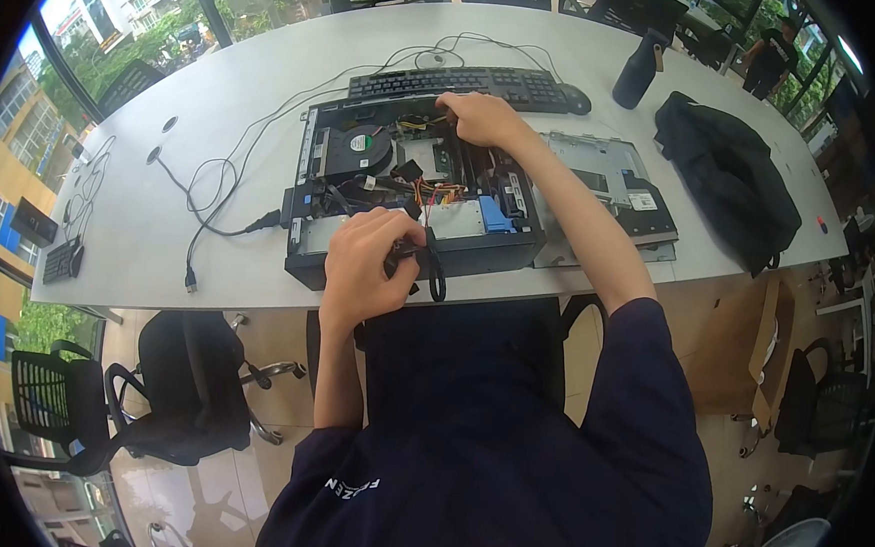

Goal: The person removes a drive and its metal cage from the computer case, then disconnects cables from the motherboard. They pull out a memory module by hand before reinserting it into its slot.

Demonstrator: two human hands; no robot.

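An opened desktop computer case lies flat on the table, its inside facing up. Within it are a round black fan, coloured wires and a blue plastic latch. Over the near edge of the case, my left hand is closed around a black cable, which hangs out in a loop. My right hand reaches across to the far edge of the case. Its fingers are pinched together beside some yellowish wires, and what they hold is hidden.
Right of the case lies a metal side panel with a black part on it. A keyboard, mouse, dark bottle and black bag are farther off. A power cable lies at left. Another person stands far right.
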